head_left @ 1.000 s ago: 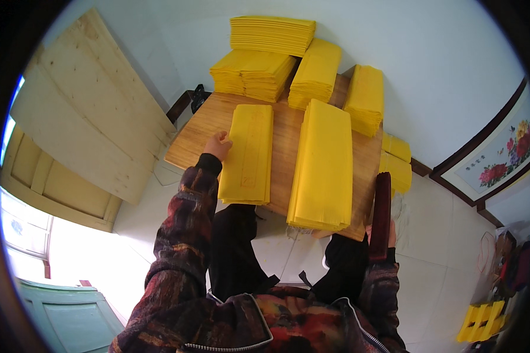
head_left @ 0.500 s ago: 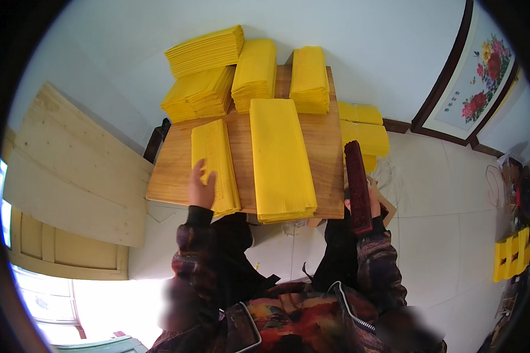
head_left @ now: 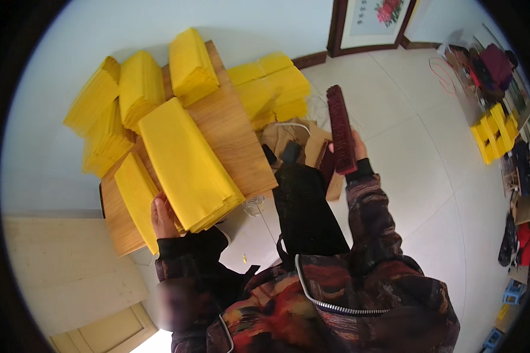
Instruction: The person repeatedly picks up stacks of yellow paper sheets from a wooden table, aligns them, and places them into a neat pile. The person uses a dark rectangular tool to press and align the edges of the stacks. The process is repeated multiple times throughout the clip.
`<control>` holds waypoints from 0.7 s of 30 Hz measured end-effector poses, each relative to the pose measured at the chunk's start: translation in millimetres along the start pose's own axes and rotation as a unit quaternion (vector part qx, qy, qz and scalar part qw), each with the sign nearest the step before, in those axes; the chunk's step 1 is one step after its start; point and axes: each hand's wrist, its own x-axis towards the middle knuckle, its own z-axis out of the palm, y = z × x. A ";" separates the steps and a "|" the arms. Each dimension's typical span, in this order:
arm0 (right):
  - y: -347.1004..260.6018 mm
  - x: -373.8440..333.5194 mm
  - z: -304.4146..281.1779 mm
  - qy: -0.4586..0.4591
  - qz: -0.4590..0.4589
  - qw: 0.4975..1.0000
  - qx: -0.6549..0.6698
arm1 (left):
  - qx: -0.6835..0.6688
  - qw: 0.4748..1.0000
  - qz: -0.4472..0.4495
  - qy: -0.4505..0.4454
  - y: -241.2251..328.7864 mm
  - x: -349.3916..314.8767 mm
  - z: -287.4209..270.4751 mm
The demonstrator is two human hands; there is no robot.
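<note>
My right hand (head_left: 359,146) grips a long dark-red block (head_left: 340,129) with a rough, textured face, held upright over the floor to the right of the table. My left hand (head_left: 164,216) is at the near left edge of a thick stack of folded yellow paper (head_left: 188,167), with fingers stretched out, some partly hidden by the paper. Under and beside that hand lies a thinner yellow paper stack (head_left: 136,191). Both stacks rest on the wooden table (head_left: 241,141), the thicker one reaching its near edge.
More yellow paper stacks (head_left: 141,85) stand along the table's far side by the wall. Tied yellow bundles (head_left: 271,88) and a cardboard box (head_left: 315,144) sit beyond the table's right edge. Wooden boards (head_left: 70,265) lean at the left. Clutter and a yellow rack (head_left: 493,134) line the right.
The view has swung to the right. My right hand has carried the dark-red block outward, away from the table. My left hand has shifted from the thinner stack to the thick stack's edge.
</note>
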 end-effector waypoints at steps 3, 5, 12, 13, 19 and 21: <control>22.5 1.4 -66.0 0.107 0.019 0.994 -0.019 | 0.082 0.995 -0.055 0.003 -13.4 -1.1 -2.5; 41.0 1.4 -106.6 0.096 0.078 0.967 -0.222 | -0.022 0.996 -0.076 0.040 -19.0 0.8 8.3; 157.1 16.3 -166.6 -0.063 0.150 0.668 -0.726 | -0.085 0.977 -0.169 0.101 -15.9 -12.3 29.7; 170.9 20.1 -164.2 0.015 0.223 0.716 -0.662 | -0.069 0.978 -0.166 0.105 -19.4 -11.2 27.2; 206.2 46.7 -135.8 0.132 0.303 0.642 -0.692 | -0.006 0.971 -0.184 0.152 -38.5 -10.2 7.0; 212.6 54.5 -130.0 0.145 0.309 0.638 -0.690 | 0.010 0.967 -0.190 0.167 -40.8 -11.4 2.3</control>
